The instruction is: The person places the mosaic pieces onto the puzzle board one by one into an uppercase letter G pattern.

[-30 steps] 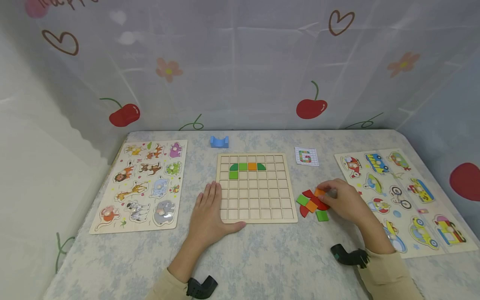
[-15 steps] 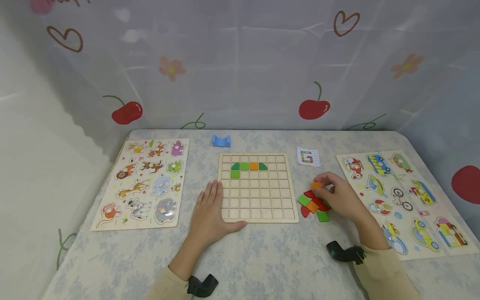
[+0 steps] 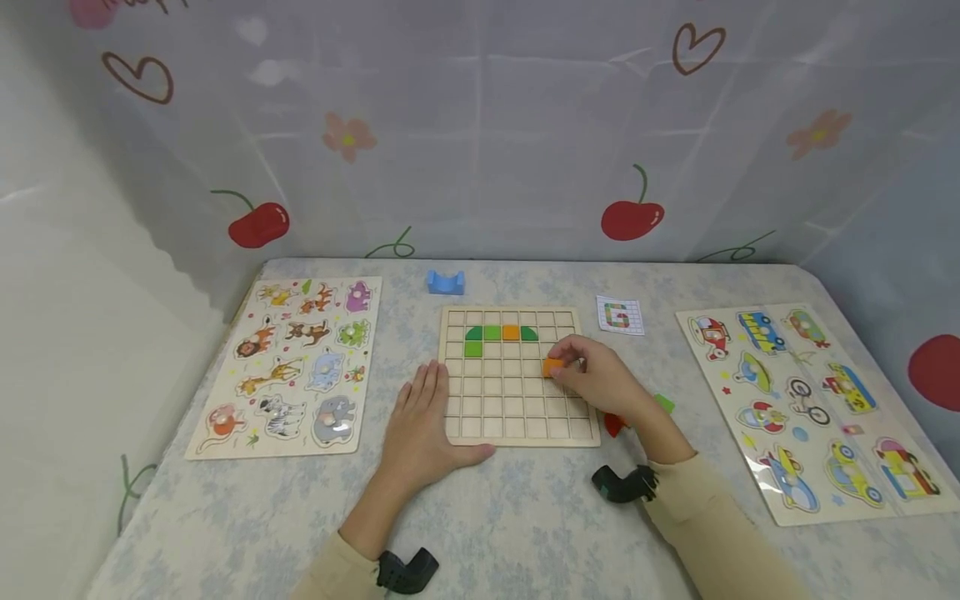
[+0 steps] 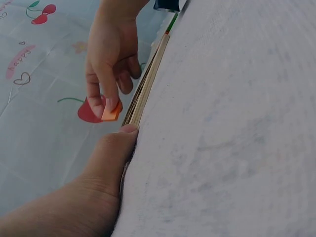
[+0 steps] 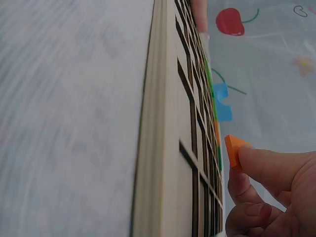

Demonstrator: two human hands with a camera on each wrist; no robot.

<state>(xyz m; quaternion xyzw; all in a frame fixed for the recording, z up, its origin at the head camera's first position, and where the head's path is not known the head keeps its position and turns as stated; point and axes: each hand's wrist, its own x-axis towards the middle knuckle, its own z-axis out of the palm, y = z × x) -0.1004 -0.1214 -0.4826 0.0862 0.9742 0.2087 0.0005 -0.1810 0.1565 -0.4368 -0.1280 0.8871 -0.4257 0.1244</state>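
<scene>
Centre of frame: wooden grid board [image 3: 517,417] on the table. Left hand [image 3: 420,429] lies flat, fingers straight, against the board's lower-left edge. Right hand [image 3: 600,379] pinches an orange tile [image 3: 553,367] above the board's right-centre cells.

Orange tile [image 3: 552,367]: small, flat, square wooden piece, pinched at my right fingertips, held tilted just above the grid board [image 3: 517,433]. It sits over the board's right half, below the green-and-orange row.
</scene>
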